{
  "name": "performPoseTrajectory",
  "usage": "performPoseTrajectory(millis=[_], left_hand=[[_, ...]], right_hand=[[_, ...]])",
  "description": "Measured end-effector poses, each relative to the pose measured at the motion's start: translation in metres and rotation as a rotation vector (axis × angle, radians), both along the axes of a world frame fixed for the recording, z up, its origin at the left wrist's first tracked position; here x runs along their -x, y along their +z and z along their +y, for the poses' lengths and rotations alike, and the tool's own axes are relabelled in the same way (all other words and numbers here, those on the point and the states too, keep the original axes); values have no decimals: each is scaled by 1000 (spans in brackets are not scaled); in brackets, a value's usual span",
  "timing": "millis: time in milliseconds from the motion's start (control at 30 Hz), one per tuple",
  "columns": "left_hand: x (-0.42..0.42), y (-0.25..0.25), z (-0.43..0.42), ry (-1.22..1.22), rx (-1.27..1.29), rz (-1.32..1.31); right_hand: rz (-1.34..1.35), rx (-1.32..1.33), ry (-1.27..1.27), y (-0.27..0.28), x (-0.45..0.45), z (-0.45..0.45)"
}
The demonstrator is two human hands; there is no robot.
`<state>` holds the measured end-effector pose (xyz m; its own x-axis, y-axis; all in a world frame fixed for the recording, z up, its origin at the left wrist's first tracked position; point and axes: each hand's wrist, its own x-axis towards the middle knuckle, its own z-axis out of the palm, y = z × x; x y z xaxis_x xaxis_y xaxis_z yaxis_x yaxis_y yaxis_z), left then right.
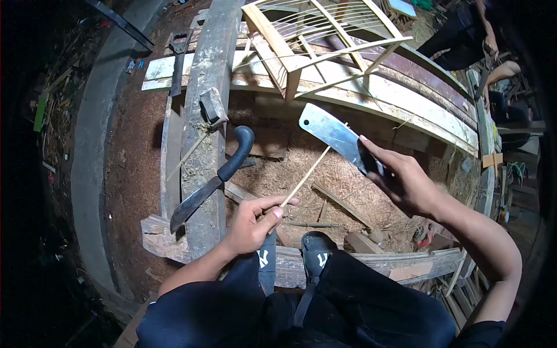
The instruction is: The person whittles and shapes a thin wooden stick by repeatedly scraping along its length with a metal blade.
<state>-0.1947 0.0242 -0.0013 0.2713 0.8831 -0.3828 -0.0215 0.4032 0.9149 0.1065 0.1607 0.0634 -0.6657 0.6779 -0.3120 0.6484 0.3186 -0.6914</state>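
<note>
A thin bamboo stick (307, 175) is pinched between the thumb and fingers of my left hand (256, 225), slanting up and to the right. My right hand (406, 181) grips a cleaver (333, 132) with a broad shiny blade and a hole near its far corner. The blade crosses the upper end of the stick; whether it cuts in, I cannot tell. My right fingers hide the cleaver's handle. To the left of my hands, a machete (200, 200) with a curved dark handle lies over a grey wooden beam (200, 130).
A wooden frame with thin slats (328, 43) stands on pale boards (400, 110) ahead. On the beam sits a small block (213, 107); a handsaw (178, 64) lies beyond it. Wood shavings (348, 185) cover the ground. Another person (464, 35) is at the upper right.
</note>
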Motion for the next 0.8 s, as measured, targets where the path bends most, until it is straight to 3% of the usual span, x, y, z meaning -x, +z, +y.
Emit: performPoseTrajectory(millis=[333, 400, 567, 667, 767, 800], left_hand=[[-3, -11, -5, 1, -39, -48], [-6, -9, -5, 16, 89, -108], [-11, -16, -5, 18, -117, -20], [-9, -14, -4, 55, 77, -34], [-16, -13, -3, 132, 3, -37], [-17, -14, -4, 129, 6, -39]], right_hand=[[54, -125, -237, -39, 18, -29], [3, -120, -243, -43, 20, -35], [84, -13, -323, -51, 22, -37], [102, -82, -304, -50, 30, -44], [163, -136, -212, -45, 43, -65], [45, -102, -32, -24, 51, -70]])
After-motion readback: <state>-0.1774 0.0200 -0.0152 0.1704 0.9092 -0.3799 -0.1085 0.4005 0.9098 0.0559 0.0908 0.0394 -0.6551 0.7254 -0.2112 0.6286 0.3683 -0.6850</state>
